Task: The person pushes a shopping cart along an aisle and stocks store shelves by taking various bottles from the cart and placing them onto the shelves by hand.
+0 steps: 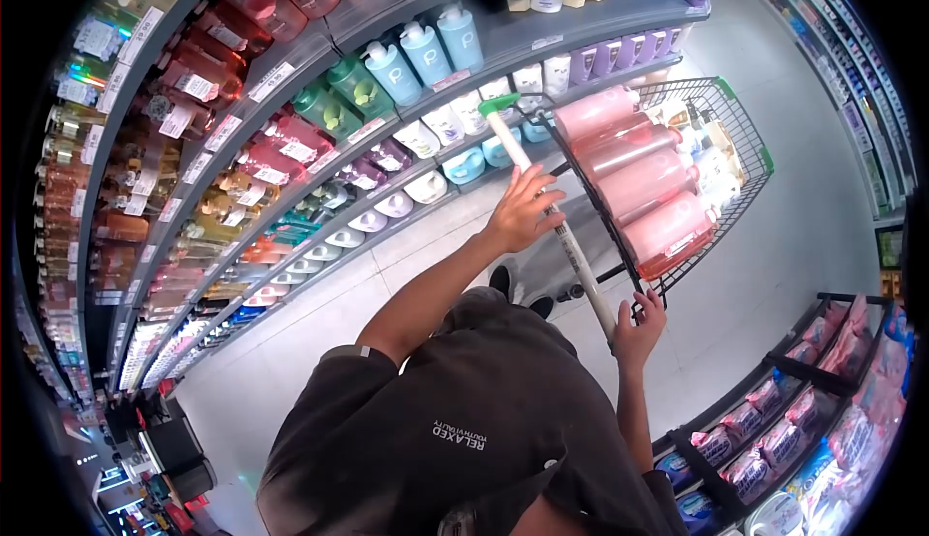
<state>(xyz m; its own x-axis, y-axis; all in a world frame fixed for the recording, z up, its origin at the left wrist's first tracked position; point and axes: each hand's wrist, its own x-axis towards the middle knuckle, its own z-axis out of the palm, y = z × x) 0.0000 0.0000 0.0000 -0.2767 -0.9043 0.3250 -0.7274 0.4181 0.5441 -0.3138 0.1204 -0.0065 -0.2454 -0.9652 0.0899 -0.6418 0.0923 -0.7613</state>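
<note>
A shopping cart (740,202) with dark wire mesh and green corners stands in front of me. Its light tubular handle (579,263) runs across at a slant, with a green end cap (498,104) at the far left. My left hand (525,209) lies over the middle of the handle, fingers bent round it. At the near right end, my right hand (639,331) is loosely curled at the handle, fingers slightly apart. Inside the basket lie several large pink bottles (650,181) side by side, with white bottles (718,168) beyond them, partly covered.
A long curved shelf (290,62) on the left holds many bottles, including blue pump bottles (423,55), with price tags along its edges. Packaged goods fill a dark rack (769,420) at lower right. Another shelf (852,81) runs along the far right. Pale floor (387,294) lies between.
</note>
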